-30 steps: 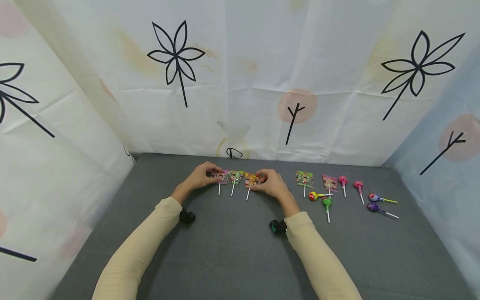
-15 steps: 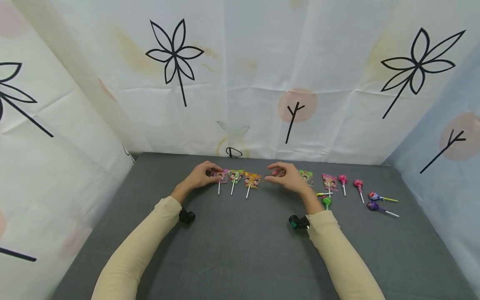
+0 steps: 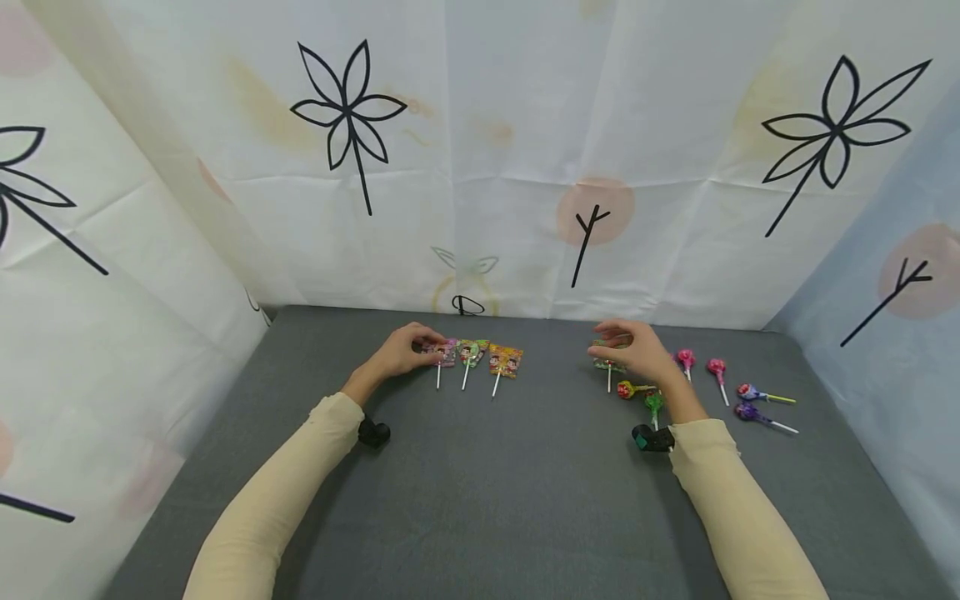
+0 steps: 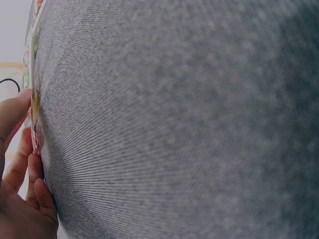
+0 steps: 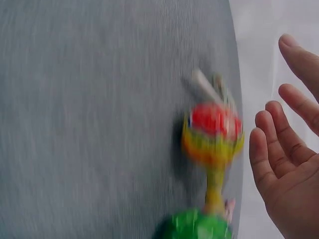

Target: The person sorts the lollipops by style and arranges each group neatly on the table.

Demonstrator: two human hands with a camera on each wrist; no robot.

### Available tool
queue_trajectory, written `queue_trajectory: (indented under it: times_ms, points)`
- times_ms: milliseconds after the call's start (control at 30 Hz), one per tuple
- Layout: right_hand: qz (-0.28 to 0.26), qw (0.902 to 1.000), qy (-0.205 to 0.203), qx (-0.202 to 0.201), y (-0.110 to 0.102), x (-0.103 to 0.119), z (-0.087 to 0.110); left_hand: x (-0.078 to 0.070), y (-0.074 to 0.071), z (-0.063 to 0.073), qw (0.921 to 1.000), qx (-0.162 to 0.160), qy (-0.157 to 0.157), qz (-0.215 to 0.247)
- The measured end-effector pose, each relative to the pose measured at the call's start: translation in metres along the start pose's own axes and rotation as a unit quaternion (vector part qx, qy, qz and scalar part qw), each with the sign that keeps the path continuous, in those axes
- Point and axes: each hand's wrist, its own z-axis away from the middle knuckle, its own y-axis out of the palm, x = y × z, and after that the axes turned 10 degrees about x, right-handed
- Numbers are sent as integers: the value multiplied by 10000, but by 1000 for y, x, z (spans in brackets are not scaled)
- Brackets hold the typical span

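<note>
At the left end of a row, my left hand [image 3: 408, 348] holds a lollipop in a flat pink wrapper [image 3: 447, 353] between thumb and fingers; the hand covers part of it. In the left wrist view the thumb [image 4: 17, 107] and fingertips touch the wrapper's edge. Beside it lie a green-wrapped lollipop [image 3: 472, 351] and an orange-wrapped lollipop [image 3: 506, 362], sticks toward me. My right hand [image 3: 637, 350] hovers at another green-wrapped lollipop [image 3: 609, 365], partly hiding it. Its fingers are parted with nothing between them, as the right wrist view shows.
Near the right hand lie a yellow-and-red lollipop [image 3: 630, 390] and a round green lollipop [image 3: 654, 403]. Farther right are two pink lollipops, one of them here [image 3: 717, 367], a blue-red lollipop [image 3: 747, 392] and a purple lollipop [image 3: 746, 412]. A printed curtain [image 3: 517, 250] borders the grey table [image 3: 480, 483].
My right hand has let go of the orange-wrapped lollipop and moved right to the other green-wrapped one. The left hand has stayed in place.
</note>
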Motion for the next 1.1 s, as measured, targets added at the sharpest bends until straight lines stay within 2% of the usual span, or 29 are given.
queue_trajectory:
  times_ms: [367,567,767,1100]
  points:
    - [288,9994,145,144,-20,-24,8,-1,-1,0,10000,-12,56,-23]
    - [343,9984,327,309,-21,-27,7,0,-1,0,9999,16,103,-26]
    - [646,9964,335,446,-20,-30,6,2,0,0,10000,69,41,-12]
    - [1001,9913,627,577,-19,-32,-1,2,-1,-1,10000,68,55,13]
